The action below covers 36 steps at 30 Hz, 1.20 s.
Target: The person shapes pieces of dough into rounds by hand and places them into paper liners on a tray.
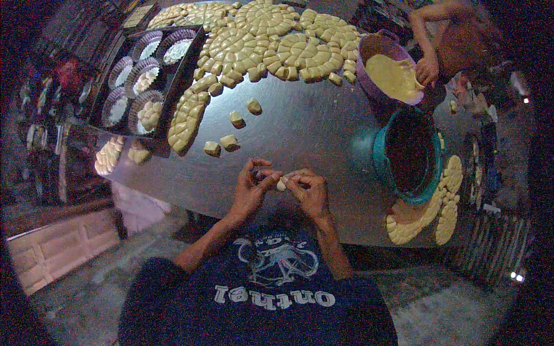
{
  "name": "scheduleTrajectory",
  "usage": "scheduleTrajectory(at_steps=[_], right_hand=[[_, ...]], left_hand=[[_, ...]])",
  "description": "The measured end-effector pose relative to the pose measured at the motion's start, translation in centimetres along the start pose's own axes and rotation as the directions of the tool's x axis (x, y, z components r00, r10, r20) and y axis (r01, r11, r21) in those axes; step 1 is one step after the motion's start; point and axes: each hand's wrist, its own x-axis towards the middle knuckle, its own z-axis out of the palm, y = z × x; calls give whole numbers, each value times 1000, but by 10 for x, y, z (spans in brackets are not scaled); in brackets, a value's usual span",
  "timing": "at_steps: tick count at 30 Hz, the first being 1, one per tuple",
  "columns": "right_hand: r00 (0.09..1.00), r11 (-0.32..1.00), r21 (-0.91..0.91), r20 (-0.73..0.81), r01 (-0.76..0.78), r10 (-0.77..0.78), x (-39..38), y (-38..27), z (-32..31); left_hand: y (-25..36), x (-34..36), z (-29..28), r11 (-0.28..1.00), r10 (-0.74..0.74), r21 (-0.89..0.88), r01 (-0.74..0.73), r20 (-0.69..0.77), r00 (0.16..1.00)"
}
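Near the table's front edge, my left hand (254,187) and my right hand (309,190) meet over a small pale piece of dough (281,184). Fingertips of both hands pinch it between them, hiding much of it. Just beyond my left hand, loose dough pieces (229,143) lie on the metal table (288,121). A long strip of cut dough (188,118) stretches to their left. Farther back, large coils of cut dough (303,55) cover the table's far side.
At the left stands a dark tray (165,95) with several fluted tins (142,75), some holding dough balls. A teal tub (378,155) stands at the right, beside more cut dough (447,222). Behind it, another person's hand (427,70) reaches into a purple basin (362,63) of yellow dough.
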Motion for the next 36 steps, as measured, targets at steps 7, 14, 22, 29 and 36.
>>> scheduleTrajectory(at_steps=[7,14,22,29,36], right_hand=[[922,769,511,252,-385,294,1,27,1],[917,910,257,322,-326,237,7,7,-5],[725,696,-631,-294,343,-623,-2,-23,-3],[838,781,-545,-236,305,-492,-2,40,17],[959,946,-278,-181,165,-220,7,17,28]], left_hand=[[18,-4,2,997,-14,-72,25,148,989],[8,2,-8,922,47,-387,14,148,988],[-26,56,-84,228,632,953,-200,11,775],[-20,107,-120,-36,168,989,144,-136,976],[-24,91,-121,-35,498,997,-74,82,863]])
